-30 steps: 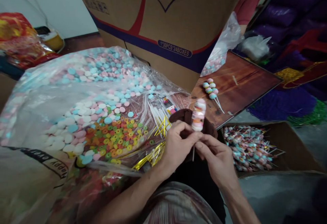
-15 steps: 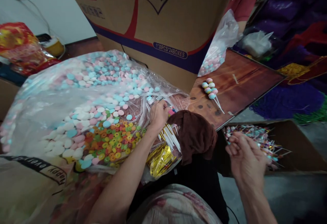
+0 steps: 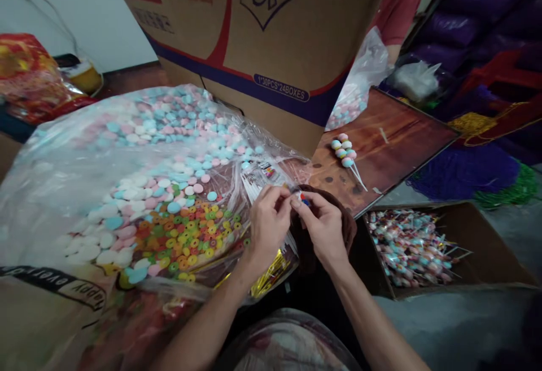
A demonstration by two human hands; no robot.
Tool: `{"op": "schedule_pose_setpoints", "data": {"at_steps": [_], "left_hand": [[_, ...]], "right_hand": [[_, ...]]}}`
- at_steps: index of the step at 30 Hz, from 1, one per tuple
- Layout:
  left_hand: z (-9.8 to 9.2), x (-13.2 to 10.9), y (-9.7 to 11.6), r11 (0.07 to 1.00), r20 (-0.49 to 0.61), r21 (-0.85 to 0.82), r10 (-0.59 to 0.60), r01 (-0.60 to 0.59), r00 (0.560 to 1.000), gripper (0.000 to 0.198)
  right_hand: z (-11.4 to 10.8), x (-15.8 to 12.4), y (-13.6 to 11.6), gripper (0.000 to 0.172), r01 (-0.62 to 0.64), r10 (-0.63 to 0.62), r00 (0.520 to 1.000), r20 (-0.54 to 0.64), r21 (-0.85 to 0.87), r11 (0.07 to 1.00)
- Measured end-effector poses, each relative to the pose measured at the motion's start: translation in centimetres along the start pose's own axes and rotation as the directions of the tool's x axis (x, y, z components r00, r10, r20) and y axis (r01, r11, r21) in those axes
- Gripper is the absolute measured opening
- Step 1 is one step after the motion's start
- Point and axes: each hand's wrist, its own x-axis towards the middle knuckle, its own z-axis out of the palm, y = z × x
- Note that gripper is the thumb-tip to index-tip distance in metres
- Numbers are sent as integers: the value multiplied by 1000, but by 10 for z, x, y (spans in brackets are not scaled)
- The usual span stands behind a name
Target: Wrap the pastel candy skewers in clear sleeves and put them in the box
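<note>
My left hand and my right hand meet above the dark brown cloth, fingertips pinched together. Between them is a small clear wrapper with red and blue print; both hands appear to hold it. Left of my hands lie orange, yellow and green candy rings beside pink, white and blue round candies on clear plastic. White sticks and printed wrappers lie just beyond my left hand. Gold twist ties sit beneath my left wrist. Several candy skewers rest on the wooden table.
A large cardboard carton stands at the back. On the right, an open box holds many wrapped candy sticks. A person in a red sleeve is behind the carton, near a plastic bag of candies.
My right hand has moved left from above the open box to meet my left hand. My left hand has drawn slightly nearer from the printed wrappers. The view has shifted slightly.
</note>
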Motion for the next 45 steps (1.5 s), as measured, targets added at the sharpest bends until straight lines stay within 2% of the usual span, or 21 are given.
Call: {"op": "schedule_pose_setpoints", "data": {"at_steps": [2,3,4,6,8,9,10,12,15,17,19,21,23,26,29,32,36,40,43,45], "left_hand": [[2,-16,6,978,-91,-170,-137,120,986,7],[2,-22,8,935,-84,-283,-246,214,965,12],[2,-27,9,857,-28,-405,-361,319,932,18],[1,-31,9,583,217,-614,-524,533,824,27],[0,-29,9,242,470,-700,-551,672,689,30],[-1,-26,9,105,541,-714,-546,693,640,28],[-1,-23,9,8,571,-727,-549,687,611,27],[-2,-16,8,-68,543,-773,-585,631,602,25],[-1,-11,10,-20,463,-823,-602,567,650,23],[0,-11,15,89,379,-847,-590,524,713,25],[2,-13,20,234,241,-868,-573,438,783,27],[2,-15,23,330,141,-866,-559,376,817,30],[1,-15,23,336,143,-859,-568,387,810,31],[-3,-11,19,279,182,-864,-604,420,776,30],[-4,-7,16,247,160,-883,-642,399,750,31],[0,-8,20,245,131,-894,-656,374,744,30],[7,-8,26,278,146,-884,-600,376,787,27],[9,-4,26,252,229,-859,-589,445,775,28],[13,-1,24,262,180,-873,-611,412,771,26],[16,0,22,257,146,-885,-639,388,755,25]], "right_hand": [[8,1,6,20,0,1,1000,-12,77,997],[10,0,9,19,5,-3,1000,-27,101,995],[10,-1,10,19,12,-8,999,-38,113,994],[8,-5,10,18,19,-16,999,-27,99,995],[4,-9,6,19,21,-22,1000,9,69,997],[2,-10,3,19,27,-28,999,21,53,998],[0,-10,0,20,37,-38,999,28,39,999],[-4,-10,-5,22,62,-62,998,23,14,998],[-9,-10,-6,27,69,-69,998,-9,-17,997],[-10,-10,-4,33,62,-64,997,-33,-41,997],[-11,-10,-4,39,68,-72,996,-55,-76,995],[-12,-11,-6,42,83,-92,994,-62,-126,989],[-15,-10,-9,41,108,-116,993,-37,-168,980],[-22,-8,-13,36,143,-135,990,48,-219,965],[-28,-5,-12,28,173,-151,983,105,-253,952],[-32,-2,-8,32,159,-146,987,68,-258,953],[-38,2,-8,41,121,-122,992,13,-251,960],[-46,8,-13,41,146,-137,989,54,-277,950],[-51,19,-13,44,183,-178,983,43,-322,929],[-56,31,-10,45,190,-211,977,-18,-358,914]]}}
